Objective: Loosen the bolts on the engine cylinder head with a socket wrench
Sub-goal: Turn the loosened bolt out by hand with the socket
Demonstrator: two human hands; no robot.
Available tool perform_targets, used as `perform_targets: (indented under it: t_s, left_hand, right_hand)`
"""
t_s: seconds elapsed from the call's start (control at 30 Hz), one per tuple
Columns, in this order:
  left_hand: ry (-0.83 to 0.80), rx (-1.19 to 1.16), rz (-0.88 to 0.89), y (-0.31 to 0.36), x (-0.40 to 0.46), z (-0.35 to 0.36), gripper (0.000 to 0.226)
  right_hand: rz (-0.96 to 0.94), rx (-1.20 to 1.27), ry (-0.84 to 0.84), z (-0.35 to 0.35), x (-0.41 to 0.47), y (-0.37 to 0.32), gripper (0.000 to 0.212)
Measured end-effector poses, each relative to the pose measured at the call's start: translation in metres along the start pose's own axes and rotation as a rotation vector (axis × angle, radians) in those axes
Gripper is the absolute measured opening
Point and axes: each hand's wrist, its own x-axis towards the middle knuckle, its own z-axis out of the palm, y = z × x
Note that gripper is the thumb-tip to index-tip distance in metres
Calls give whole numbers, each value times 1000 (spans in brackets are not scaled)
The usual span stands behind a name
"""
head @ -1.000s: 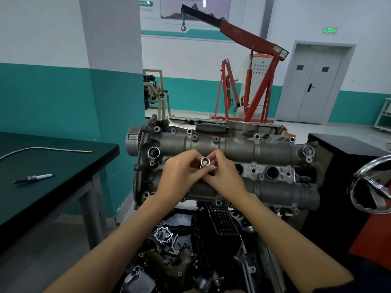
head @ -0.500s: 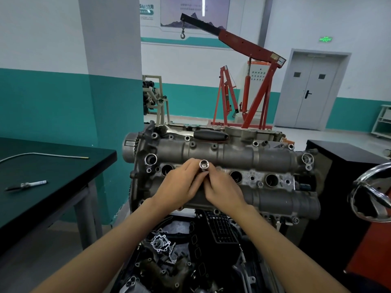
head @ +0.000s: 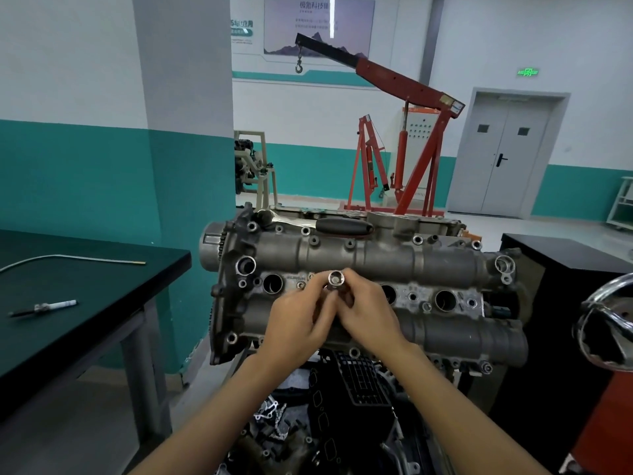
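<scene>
Head view: a socket (head: 336,278) is being pinched by left hand (head: 297,325) and right hand (head: 368,315) over the cylinder head (head: 394,258), likely readied for the wrench.

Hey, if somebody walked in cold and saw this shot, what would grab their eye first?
Both hands, the left hand and the right hand, meet at centre frame and pinch a small shiny socket in front of the grey cylinder head. A ratchet wrench lies along the head's far top edge. Behind, a red engine crane reaches across the room.
</scene>
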Motion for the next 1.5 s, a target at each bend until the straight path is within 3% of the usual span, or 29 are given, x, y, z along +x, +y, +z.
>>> perform_targets:
  t_s: [0.03, 0.13, 0.27, 0.33, 0.4, 0.5, 0.57, 0.63, 0.67, 0.8, 0.97, 1.03, 1.13, 1.23, 1.3, 1.5]
  left_hand:
    - [16, -16, 0, -1, -1, 1, 28]
    - [43, -12, -16, -2, -1, 4, 7]
    - [78, -12, -35, -2, 3, 4, 29]
    - [71, -7, -46, -3, 4, 4, 26]
    - [61, -20, -37, -2, 1, 4, 15]
    - [51, -33, -9, -2, -4, 5, 29]
    - [47, -24, -21, -2, -5, 5, 25]
    - [62, -49, -41, -2, -4, 4, 9]
    - [69, -70, -57, -1, -2, 4, 2]
    - [123, -92, -122, 2, 3, 7, 35]
    - [102, -109, -89, 2, -2, 4, 15]
    - [52, -98, -63, 0, -5, 3, 25]
    - [27, -69, -74, 2, -3, 3, 27]
    - [104, -89, -126, 5, 1, 4, 6]
    - [142, -103, -143, 6, 2, 5, 24]
    - [85, -85, -106, 3, -5, 5, 22]
  right_hand:
    - [-31, -34, -13, 0, -1, 0, 8]
    - [-72, -91, -12, 2, -4, -1, 13]
    - [73, 4, 9, 2, -1, 0, 26]
    - [114, 54, 40, 2, 2, 2, 16]
    - [100, 49, 49, 3, 1, 2, 23]
    - [70, -1, 34, 3, -1, 0, 33]
    - [44, -44, 22, 3, -3, 1, 26]
    - [19, -80, -6, 3, -4, 1, 6]
    - [-2, -99, -6, 3, -4, 0, 8]
    - [18, -76, 1, 2, -3, -2, 26]
    - [88, -3, 12, 3, -2, 2, 6]
    - [55, -16, -5, 2, -4, 2, 3]
    - [0, -23, -5, 2, -5, 0, 17]
    - [16, -19, -20, 2, -3, 0, 26]
    - [93, -23, -27, 3, -1, 1, 24]
    - [69, -33, -6, 3, -3, 1, 11]
